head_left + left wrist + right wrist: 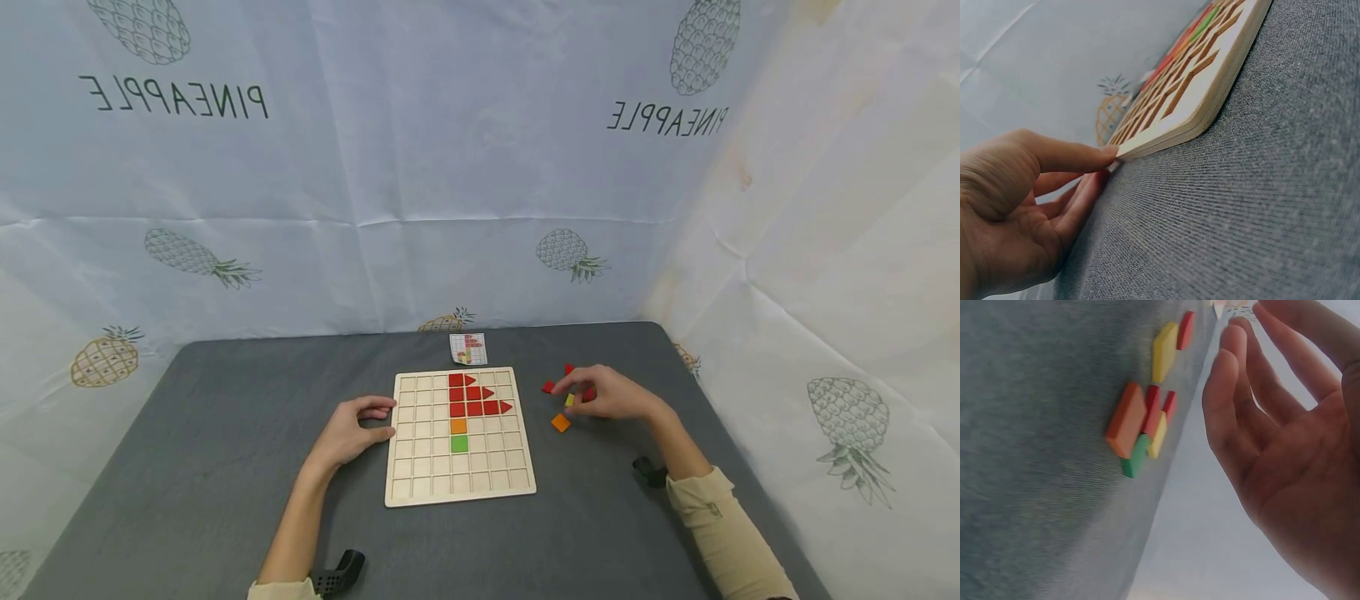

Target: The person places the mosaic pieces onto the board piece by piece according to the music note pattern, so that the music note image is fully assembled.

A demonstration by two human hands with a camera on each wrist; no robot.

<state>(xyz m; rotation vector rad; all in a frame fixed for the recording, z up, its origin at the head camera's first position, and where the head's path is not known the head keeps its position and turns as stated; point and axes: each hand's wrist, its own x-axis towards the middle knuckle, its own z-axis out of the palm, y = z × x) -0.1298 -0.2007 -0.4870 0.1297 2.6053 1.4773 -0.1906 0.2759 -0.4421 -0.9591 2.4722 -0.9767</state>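
Observation:
A wooden grid board [422, 465] lies flat, with rows of red pieces [474, 408] ending in triangles, and an orange square [458, 426] above a green square [459, 443]. My left hand [348, 432] rests at the board's left edge, its thumb touching the rim [1191, 122] in the left wrist view. Over the loose pieces on the right hovers my right hand [611, 393], fingers bent and nothing visible in them. Beside that hand [1310, 456] in the right wrist view are loose orange [1127, 422], yellow [1164, 353], green [1136, 456] and red [1185, 331] pieces.
Behind the board, a small card [468, 349] with a coloured grid pattern lies on the grey table [247, 417]. A pineapple-print cloth [450, 167] hangs along the table's back edge and on the right. Black straps are at both wrists.

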